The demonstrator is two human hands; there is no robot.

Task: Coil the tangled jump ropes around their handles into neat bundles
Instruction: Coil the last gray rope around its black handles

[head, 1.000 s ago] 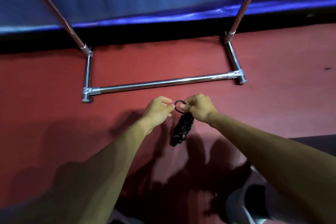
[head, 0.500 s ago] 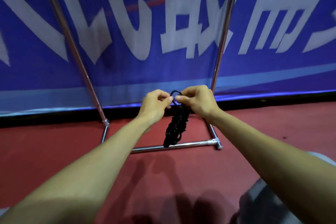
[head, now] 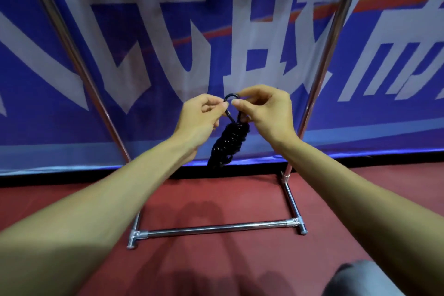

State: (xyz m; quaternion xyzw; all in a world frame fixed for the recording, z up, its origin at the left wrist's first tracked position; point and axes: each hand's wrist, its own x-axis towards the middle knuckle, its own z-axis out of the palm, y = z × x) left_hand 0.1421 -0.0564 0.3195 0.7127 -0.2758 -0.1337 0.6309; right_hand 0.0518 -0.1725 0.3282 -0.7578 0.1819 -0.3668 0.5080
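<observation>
Rope bundle, seemingly in left hand, right hand

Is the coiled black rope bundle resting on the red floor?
No, the rope bundle hangs in the air from its loop, pinched by the left hand and right hand.

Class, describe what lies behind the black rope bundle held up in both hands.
Behind the rope bundle hangs a blue banner with white lettering; lower down, a black strip meets the red floor. The bundle hides the banner patch directly behind it.
</observation>
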